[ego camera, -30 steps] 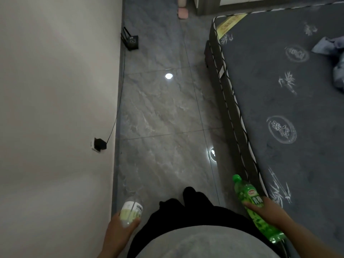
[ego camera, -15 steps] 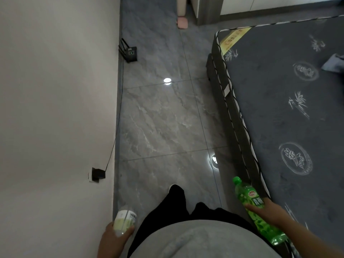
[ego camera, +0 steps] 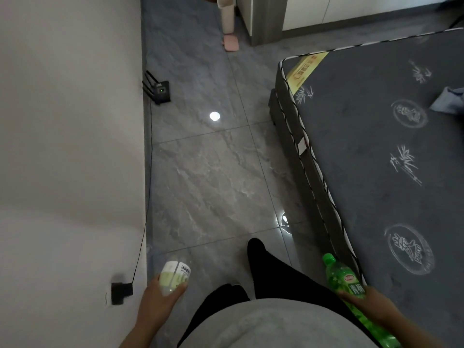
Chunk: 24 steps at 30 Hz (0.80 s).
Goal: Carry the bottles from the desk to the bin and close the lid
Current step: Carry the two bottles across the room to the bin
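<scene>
My left hand (ego camera: pixel 158 301) grips a clear bottle with a pale green and white label (ego camera: pixel 175 275) at the lower left, its top pointing forward. In my right hand (ego camera: pixel 369 306), at the lower right beside the mattress edge, is a green soda bottle (ego camera: pixel 345 282) held around its middle, green cap pointing forward. Far ahead at the top of the view stands a tall pale pedal bin (ego camera: pixel 227 15), partly cut off, with its pink pedal (ego camera: pixel 231 42) on the floor. Whether its lid is up or down is out of frame.
A white wall (ego camera: pixel 70 146) runs along my left, with a plug (ego camera: pixel 120 292) and a cable leading to a black router (ego camera: pixel 160 90) on the floor. A dark grey mattress (ego camera: pixel 376 159) fills the right. Grey floor tiles lie between them.
I have walked forward along the floor: the router, mattress corner and bin have come closer and lower in view. Both hands still hold their bottles at waist level.
</scene>
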Motion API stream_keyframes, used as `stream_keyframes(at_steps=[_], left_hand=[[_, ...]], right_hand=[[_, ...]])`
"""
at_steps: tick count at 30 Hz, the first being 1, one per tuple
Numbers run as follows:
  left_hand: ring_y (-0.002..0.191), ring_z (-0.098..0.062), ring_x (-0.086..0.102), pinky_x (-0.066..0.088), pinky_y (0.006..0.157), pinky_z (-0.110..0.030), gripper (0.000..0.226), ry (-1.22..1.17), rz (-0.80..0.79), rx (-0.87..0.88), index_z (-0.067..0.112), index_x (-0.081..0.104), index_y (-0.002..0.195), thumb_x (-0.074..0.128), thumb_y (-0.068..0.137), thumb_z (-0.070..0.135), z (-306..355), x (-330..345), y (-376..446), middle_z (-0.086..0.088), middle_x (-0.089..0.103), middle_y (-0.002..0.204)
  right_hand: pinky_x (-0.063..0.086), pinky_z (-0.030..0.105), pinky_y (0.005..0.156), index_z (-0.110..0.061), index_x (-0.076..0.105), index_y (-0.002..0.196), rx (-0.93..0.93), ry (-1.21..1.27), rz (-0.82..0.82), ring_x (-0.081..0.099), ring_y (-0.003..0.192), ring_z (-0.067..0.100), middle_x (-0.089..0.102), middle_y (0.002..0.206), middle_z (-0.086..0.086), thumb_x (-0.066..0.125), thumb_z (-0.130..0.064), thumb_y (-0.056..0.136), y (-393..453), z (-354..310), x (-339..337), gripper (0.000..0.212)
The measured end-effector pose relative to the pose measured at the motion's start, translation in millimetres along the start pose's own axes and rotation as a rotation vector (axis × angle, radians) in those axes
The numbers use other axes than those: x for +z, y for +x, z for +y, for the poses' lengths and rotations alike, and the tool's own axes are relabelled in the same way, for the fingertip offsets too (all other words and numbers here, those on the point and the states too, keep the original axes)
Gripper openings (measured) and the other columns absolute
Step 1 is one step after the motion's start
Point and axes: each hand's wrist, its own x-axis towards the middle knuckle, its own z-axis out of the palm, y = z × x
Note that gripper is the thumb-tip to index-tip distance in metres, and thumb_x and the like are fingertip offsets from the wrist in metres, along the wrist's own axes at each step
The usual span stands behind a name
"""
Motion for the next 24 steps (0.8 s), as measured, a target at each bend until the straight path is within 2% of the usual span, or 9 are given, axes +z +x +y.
stream_keyframes(at_steps=[5, 7, 10, 13, 15, 21, 24], left_hand=[[0.092, -0.03, 0.062, 0.047, 0.081, -0.035, 0.058, 0.008, -0.052, -0.104, 0.009, 0.058, 0.108, 0.082, 0.064, 0.039, 30, 4, 30, -0.016, 0.064, 0.103], [0.096, -0.032, 0.062, 0.048, 0.088, -0.038, 0.061, -0.01, -0.08, -0.148, 0.006, 0.059, 0.112, 0.082, 0.065, 0.039, 41, 5, 39, -0.018, 0.064, 0.107], [0.096, -0.033, 0.061, 0.048, 0.089, -0.039, 0.063, -0.029, -0.072, -0.208, 0.004, 0.058, 0.116, 0.082, 0.065, 0.034, 54, 0, 48, -0.019, 0.064, 0.108], [0.097, -0.034, 0.063, 0.048, 0.093, -0.041, 0.071, -0.042, -0.089, -0.247, 0.004, 0.058, 0.122, 0.084, 0.062, 0.032, 70, -9, 66, -0.021, 0.067, 0.105], [0.101, -0.035, 0.061, 0.047, 0.095, -0.041, 0.075, -0.039, -0.086, -0.274, 0.003, 0.059, 0.122, 0.085, 0.059, 0.034, 82, -18, 84, -0.022, 0.065, 0.111], [0.102, -0.035, 0.06, 0.046, 0.091, -0.038, 0.072, -0.007, -0.06, -0.238, 0.005, 0.057, 0.12, 0.084, 0.062, 0.036, 139, -49, 157, -0.022, 0.061, 0.114], [0.095, -0.031, 0.061, 0.047, 0.083, -0.036, 0.068, -0.012, -0.063, -0.149, 0.01, 0.058, 0.113, 0.082, 0.06, 0.045, 179, -65, 195, -0.014, 0.063, 0.103]], right_hand=[[0.041, 0.028, 0.077, -0.004, 0.053, 0.119, -0.08, -0.018, 0.037, 0.061, 0.108, 0.033, 0.063, 0.119, 0.02, 0.067, -0.057, 0.074, 31, -72, -51, 0.07], [0.042, 0.031, 0.08, -0.004, 0.052, 0.121, -0.106, -0.031, 0.063, 0.06, 0.111, 0.033, 0.062, 0.122, 0.021, 0.067, -0.057, 0.073, 42, -102, -71, 0.073], [0.045, 0.034, 0.087, -0.005, 0.052, 0.121, -0.134, -0.061, 0.082, 0.06, 0.111, 0.034, 0.063, 0.121, 0.022, 0.068, -0.058, 0.072, 55, -144, -91, 0.074], [0.045, 0.034, 0.085, -0.005, 0.052, 0.118, -0.148, -0.067, 0.086, 0.061, 0.109, 0.034, 0.063, 0.119, 0.02, 0.068, -0.06, 0.07, 65, -181, -102, 0.074], [0.043, 0.032, 0.082, -0.006, 0.051, 0.12, -0.136, -0.074, 0.072, 0.06, 0.11, 0.033, 0.063, 0.121, 0.018, 0.067, -0.06, 0.071, 74, -203, -107, 0.075], [0.045, 0.032, 0.088, -0.003, 0.05, 0.122, -0.066, -0.051, 0.043, 0.059, 0.112, 0.033, 0.061, 0.123, 0.02, 0.068, -0.056, 0.073, 88, -255, -115, 0.075], [0.045, 0.03, 0.088, -0.004, 0.053, 0.119, -0.025, -0.021, 0.052, 0.06, 0.111, 0.031, 0.063, 0.121, 0.019, 0.07, -0.056, 0.072, 87, -275, -118, 0.072]])
